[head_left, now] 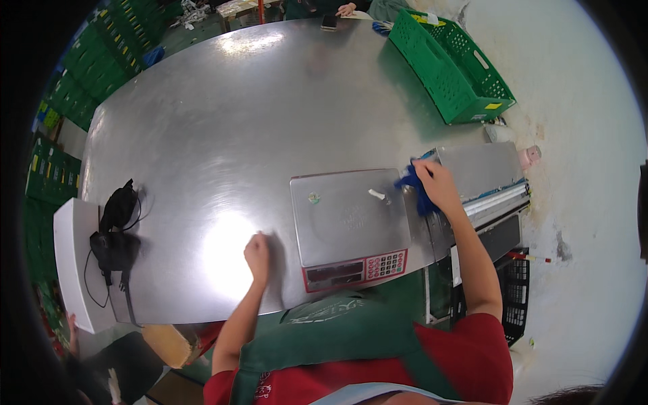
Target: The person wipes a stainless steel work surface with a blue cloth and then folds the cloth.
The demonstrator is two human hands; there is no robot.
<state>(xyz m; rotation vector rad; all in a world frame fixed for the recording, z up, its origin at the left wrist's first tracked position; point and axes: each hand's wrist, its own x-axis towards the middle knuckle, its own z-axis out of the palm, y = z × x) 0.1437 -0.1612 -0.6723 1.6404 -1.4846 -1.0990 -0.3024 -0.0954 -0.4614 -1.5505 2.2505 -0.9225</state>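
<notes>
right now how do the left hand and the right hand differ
The right hand grips crumpled blue fabric, while the left hand is curled with nothing visible in it. The right hand is right of the scale and reaches farther from the body; the left hand is left of it. Both are bare.

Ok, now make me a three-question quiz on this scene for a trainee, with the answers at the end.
1. Which hand holds the blue cloth?
2. True or false: a green crate stands beyond the scale, on the right.
3. What colour is the scale's front panel?
A. Green
B. Red
C. White

Key:
1. The right hand.
2. True.
3. B.
</notes>
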